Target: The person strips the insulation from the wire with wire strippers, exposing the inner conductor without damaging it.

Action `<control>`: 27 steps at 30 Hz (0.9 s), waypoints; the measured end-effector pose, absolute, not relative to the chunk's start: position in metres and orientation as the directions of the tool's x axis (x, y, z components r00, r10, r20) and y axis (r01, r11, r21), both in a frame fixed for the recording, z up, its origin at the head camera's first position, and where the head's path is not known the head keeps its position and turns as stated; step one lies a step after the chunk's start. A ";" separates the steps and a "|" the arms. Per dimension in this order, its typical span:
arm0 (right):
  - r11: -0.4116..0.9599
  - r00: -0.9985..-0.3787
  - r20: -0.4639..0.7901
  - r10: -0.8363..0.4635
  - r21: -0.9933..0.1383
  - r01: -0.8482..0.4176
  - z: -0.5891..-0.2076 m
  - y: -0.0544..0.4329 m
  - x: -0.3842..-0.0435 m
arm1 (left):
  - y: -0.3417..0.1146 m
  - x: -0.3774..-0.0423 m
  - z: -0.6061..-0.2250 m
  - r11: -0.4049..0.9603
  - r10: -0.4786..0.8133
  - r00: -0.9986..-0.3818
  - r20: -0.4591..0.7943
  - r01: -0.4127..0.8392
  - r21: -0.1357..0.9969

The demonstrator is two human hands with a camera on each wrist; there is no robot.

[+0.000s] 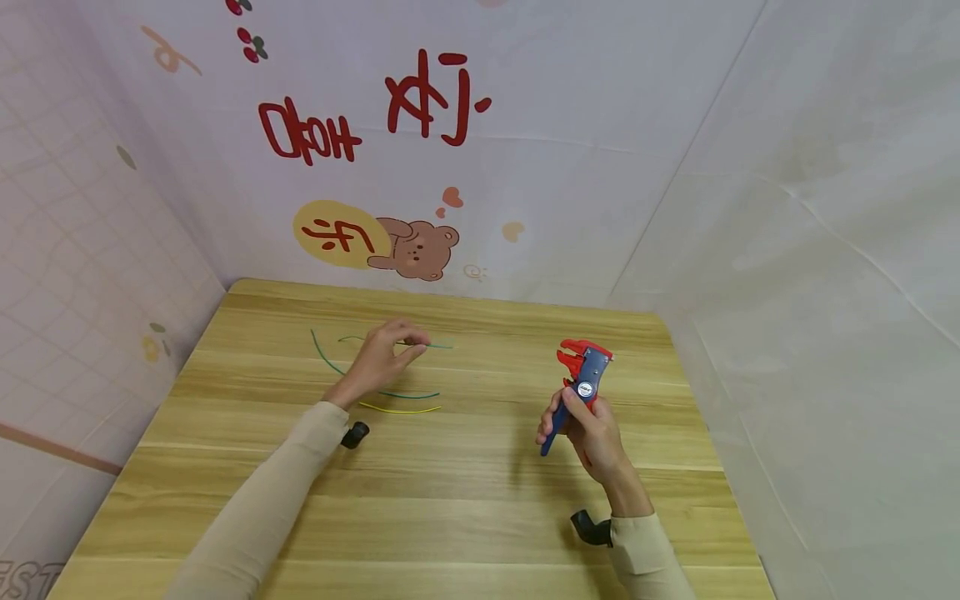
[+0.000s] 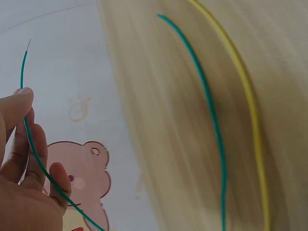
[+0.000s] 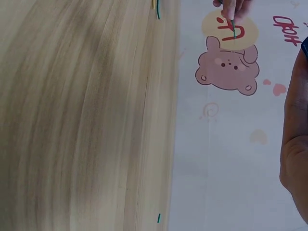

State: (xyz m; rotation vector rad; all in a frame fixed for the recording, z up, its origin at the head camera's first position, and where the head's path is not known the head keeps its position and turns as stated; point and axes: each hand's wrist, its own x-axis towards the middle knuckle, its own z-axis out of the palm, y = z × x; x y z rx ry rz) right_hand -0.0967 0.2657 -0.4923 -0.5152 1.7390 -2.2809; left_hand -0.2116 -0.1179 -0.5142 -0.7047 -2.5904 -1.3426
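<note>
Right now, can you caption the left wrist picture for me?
A left hand pinches a green wire, its tip bare.

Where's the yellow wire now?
In the head view, the yellow wire lies on the table, left of the picture's middle, just below a green wire and lower than the left hand.

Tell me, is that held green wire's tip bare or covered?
Bare at one end: in the left wrist view, a thin strand pokes out of the green wire the left hand pinches. Other end: cannot tell.
</note>
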 end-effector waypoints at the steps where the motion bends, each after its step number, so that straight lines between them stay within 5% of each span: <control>1: -0.271 -0.913 0.137 -0.385 -0.962 -0.030 -0.492 0.266 -0.097 | -0.118 -0.212 -0.516 0.494 0.343 -0.880 0.327 0.466 0.734; 27: -0.261 -0.907 0.106 -0.407 -0.965 0.004 -0.501 0.267 -0.097 | -0.126 -0.218 -0.556 0.489 0.362 -0.920 0.148 0.323 0.811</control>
